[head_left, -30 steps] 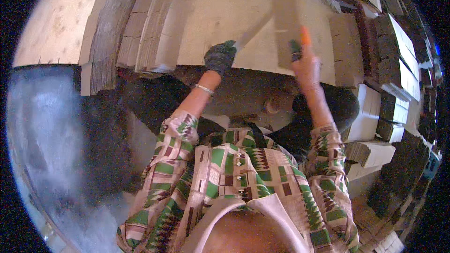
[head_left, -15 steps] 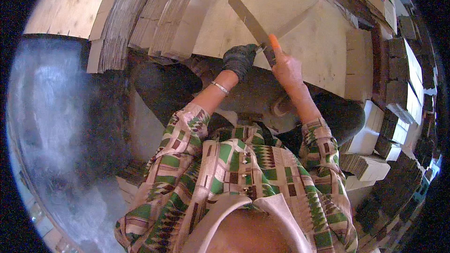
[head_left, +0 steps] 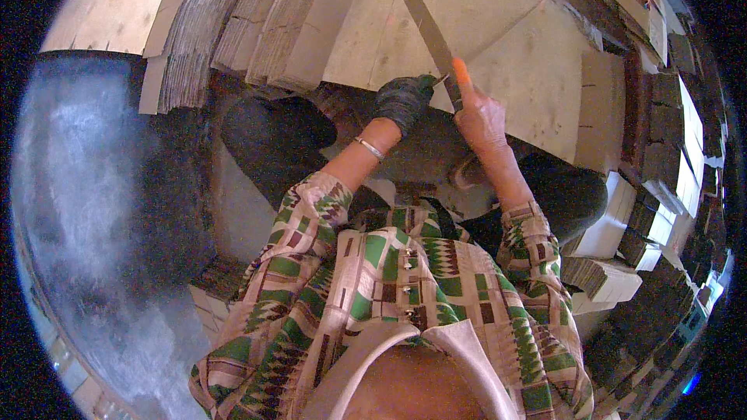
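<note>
My right hand (head_left: 482,119), with an orange finger cover on its index finger, grips the lower end of a long, flat brown cardboard strip (head_left: 425,17). The strip slants up and to the left over a pale wooden board. Just left of it is my left hand (head_left: 400,106) in a dark glove, its fingers closed round a small tool with a green part and a thin metal tip (head_left: 441,80). That tip points toward the strip's lower end; whether it touches cannot be told. Most of the small tool is hidden by the glove.
The pale wooden board (head_left: 537,101) lies ahead of me. Upright stacks of cardboard strips (head_left: 268,27) line its left side. More stacked cardboard pieces (head_left: 601,105) stand at the right, with white-faced bundles (head_left: 603,280) lower down. Dark floor (head_left: 85,187) spreads to the left.
The cardboard strip has shifted right and turned a little more upright, with its shadow on the board narrowing. Both hands have moved only slightly right and keep their holds.
</note>
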Action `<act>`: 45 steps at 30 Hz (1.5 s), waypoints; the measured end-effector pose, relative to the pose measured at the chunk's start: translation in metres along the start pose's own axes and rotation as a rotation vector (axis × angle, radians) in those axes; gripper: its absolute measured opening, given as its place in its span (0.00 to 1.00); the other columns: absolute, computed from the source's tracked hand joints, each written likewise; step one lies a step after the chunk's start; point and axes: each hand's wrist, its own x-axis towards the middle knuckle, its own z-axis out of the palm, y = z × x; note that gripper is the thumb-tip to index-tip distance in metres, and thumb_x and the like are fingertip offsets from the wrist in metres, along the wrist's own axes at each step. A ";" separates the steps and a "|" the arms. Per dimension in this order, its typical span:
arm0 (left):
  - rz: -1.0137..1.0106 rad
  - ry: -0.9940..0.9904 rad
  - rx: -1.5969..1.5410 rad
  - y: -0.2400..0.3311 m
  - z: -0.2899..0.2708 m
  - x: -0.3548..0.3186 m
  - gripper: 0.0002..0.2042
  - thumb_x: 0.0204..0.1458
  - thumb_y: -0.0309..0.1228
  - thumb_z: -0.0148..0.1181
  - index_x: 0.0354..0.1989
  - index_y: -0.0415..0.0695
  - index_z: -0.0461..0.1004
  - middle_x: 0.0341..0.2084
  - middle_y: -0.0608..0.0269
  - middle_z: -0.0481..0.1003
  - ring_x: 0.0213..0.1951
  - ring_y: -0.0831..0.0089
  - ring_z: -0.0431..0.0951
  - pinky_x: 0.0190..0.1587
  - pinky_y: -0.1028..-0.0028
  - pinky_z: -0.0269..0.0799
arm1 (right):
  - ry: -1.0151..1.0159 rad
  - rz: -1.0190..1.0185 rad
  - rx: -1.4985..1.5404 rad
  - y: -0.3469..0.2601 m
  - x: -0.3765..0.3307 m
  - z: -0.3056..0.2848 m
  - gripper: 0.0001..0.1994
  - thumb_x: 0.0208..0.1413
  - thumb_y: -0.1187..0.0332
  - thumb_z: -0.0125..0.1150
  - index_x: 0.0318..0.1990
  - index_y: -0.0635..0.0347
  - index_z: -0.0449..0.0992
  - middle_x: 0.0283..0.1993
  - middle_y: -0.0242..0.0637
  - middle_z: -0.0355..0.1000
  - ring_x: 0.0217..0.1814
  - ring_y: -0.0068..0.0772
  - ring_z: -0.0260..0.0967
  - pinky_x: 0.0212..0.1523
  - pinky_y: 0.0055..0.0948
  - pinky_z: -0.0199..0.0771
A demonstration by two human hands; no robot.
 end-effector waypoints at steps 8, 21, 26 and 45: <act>0.025 -0.041 -0.229 -0.004 0.002 0.005 0.22 0.58 0.50 0.53 0.55 0.51 0.75 0.44 0.48 0.79 0.47 0.48 0.79 0.50 0.53 0.74 | -0.053 0.056 -0.016 0.019 -0.001 0.047 0.47 0.43 0.81 0.56 0.74 0.38 0.50 0.32 0.49 0.77 0.30 0.56 0.76 0.30 0.51 0.76; -0.346 0.418 0.642 -0.207 -0.112 0.012 0.29 0.49 0.54 0.64 0.57 0.52 0.74 0.65 0.59 0.66 0.70 0.52 0.55 0.69 0.47 0.47 | -0.229 0.160 -0.050 -0.008 0.075 0.026 0.40 0.52 0.72 0.58 0.74 0.46 0.50 0.41 0.52 0.78 0.39 0.57 0.77 0.38 0.54 0.77; -0.309 0.665 0.278 -0.200 -0.102 0.015 0.14 0.54 0.45 0.59 0.41 0.52 0.82 0.47 0.56 0.79 0.50 0.54 0.77 0.51 0.57 0.72 | -0.092 0.193 0.066 0.003 0.067 0.032 0.44 0.51 0.76 0.56 0.74 0.30 0.48 0.34 0.53 0.78 0.36 0.58 0.77 0.37 0.54 0.75; -0.150 0.421 0.170 -0.073 -0.021 0.019 0.12 0.61 0.37 0.46 0.41 0.56 0.79 0.33 0.55 0.81 0.36 0.51 0.82 0.38 0.53 0.77 | -0.040 0.037 0.138 -0.034 0.030 0.010 0.48 0.45 0.75 0.60 0.75 0.35 0.47 0.30 0.50 0.78 0.31 0.56 0.77 0.32 0.52 0.77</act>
